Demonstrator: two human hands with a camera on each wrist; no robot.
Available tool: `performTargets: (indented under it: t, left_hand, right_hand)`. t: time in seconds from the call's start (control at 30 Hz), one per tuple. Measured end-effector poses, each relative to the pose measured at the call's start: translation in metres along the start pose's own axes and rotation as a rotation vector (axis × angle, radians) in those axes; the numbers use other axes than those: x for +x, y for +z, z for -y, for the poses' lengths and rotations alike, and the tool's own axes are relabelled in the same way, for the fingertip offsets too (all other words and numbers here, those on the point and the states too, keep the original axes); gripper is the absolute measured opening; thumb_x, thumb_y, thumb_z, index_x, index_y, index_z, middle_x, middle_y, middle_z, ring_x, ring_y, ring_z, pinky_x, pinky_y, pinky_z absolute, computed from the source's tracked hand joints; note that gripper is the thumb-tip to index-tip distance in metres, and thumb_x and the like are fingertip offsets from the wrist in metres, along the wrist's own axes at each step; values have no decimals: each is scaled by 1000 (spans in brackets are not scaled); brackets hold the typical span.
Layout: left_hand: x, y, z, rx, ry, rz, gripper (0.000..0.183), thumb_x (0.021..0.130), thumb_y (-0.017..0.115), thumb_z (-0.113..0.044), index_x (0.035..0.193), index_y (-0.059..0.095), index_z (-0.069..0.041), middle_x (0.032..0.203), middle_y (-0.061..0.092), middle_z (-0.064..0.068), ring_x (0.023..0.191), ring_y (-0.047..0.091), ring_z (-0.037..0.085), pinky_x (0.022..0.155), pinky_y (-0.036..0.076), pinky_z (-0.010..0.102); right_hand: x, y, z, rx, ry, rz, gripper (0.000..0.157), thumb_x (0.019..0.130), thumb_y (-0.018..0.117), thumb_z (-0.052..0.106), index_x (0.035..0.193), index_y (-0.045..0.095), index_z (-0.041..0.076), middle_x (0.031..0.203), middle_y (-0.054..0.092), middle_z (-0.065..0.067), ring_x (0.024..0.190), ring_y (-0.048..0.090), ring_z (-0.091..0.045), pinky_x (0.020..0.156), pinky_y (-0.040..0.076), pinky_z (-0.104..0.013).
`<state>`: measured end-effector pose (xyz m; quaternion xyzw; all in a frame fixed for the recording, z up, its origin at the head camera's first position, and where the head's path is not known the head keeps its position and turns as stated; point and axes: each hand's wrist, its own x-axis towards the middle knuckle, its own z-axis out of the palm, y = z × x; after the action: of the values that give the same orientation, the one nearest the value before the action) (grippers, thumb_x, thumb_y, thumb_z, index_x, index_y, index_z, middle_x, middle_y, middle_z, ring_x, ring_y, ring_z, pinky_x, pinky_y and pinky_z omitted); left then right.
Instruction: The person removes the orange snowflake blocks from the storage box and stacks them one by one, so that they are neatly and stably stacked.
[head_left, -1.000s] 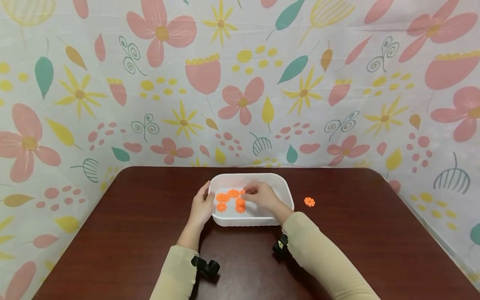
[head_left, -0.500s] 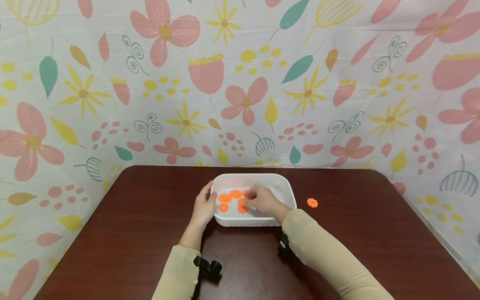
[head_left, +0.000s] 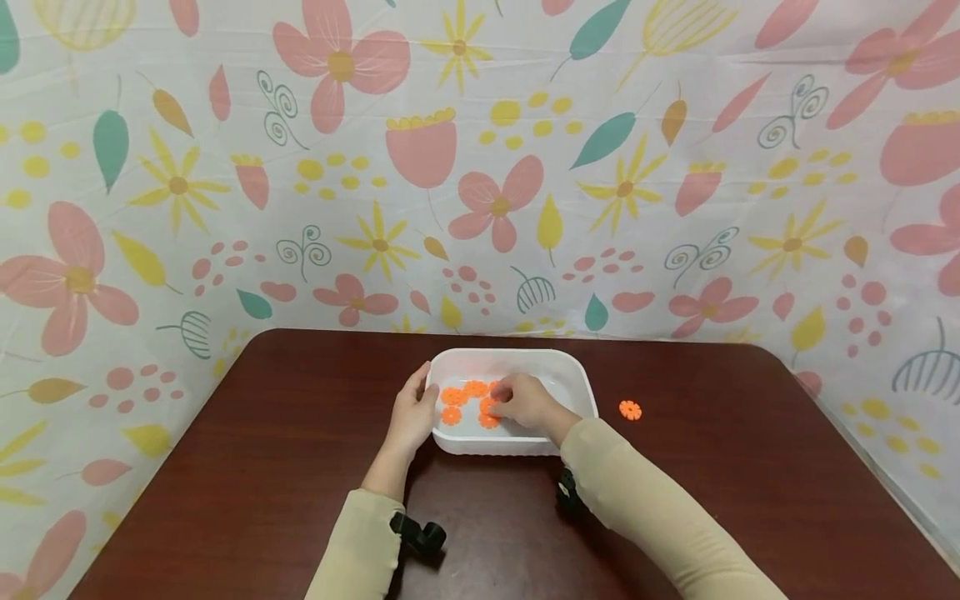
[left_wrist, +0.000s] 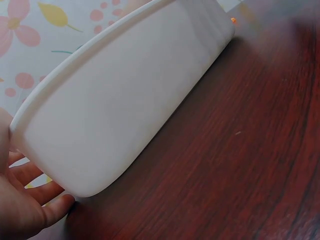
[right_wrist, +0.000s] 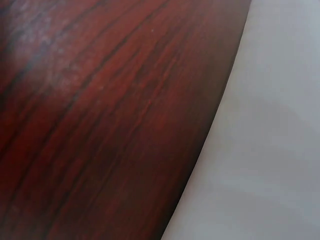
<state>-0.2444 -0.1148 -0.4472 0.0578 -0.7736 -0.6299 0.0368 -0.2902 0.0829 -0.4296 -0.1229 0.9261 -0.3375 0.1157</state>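
A white plastic tub (head_left: 517,446) stands on the table with several orange flower-shaped pieces (head_left: 452,415) spread over the left half of its floor. My left hand (head_left: 410,414) grips the tub's left end, thumb at the rim. In the left wrist view, fingers (left_wrist: 45,192) of that hand curl against the outside wall near the base. Inside the tub, my right hand (head_left: 528,402) has its fingers bent down, thumb and forefinger pinching an orange piece (head_left: 487,407) by its edge. Part of that group is hidden behind the fingertips.
One more orange flower-shaped piece (head_left: 630,410) lies on the dark wooden table (head_left: 262,467), right of the tub. A flower-printed cloth (head_left: 495,208) hangs behind the table's far edge. The right wrist view has only tabletop and the tub's outer wall (right_wrist: 265,150).
My right hand has lowered slightly, and its thumb and forefinger have come closer together at the orange pieces. The left hand keeps its grip. The whole head view has drifted slightly.
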Motion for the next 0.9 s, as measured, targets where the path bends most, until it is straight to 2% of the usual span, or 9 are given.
performTargets:
  t: [0.27, 0.6, 0.9]
  left_hand:
    - [2, 0, 1, -11, 10, 0, 49, 99, 44, -19, 147, 35, -15, 138, 49, 16, 119, 50, 28, 100, 42, 45]
    - [1, 1, 2, -9, 12, -4, 49, 99, 45, -19, 147, 36, -14, 137, 50, 16, 119, 50, 29, 101, 42, 45]
    - [1, 1, 2, -11, 9, 1, 50, 99, 45, -20, 147, 35, -15, 136, 50, 16, 118, 51, 28, 99, 43, 44]
  right_hand:
    - [1, -1, 2, -40, -6, 0, 23, 79, 77, 17, 97, 69, 6, 89, 65, -2, 79, 55, -13, 76, 47, -28]
    - [1, -1, -2, -33, 4, 54, 19, 81, 74, 16, 97, 67, 8, 88, 61, -3, 80, 51, -15, 76, 45, -28]
    - [2, 0, -2, -79, -20, 92, 19, 82, 73, 14, 101, 67, 10, 89, 58, -3, 82, 50, -16, 77, 43, -29]
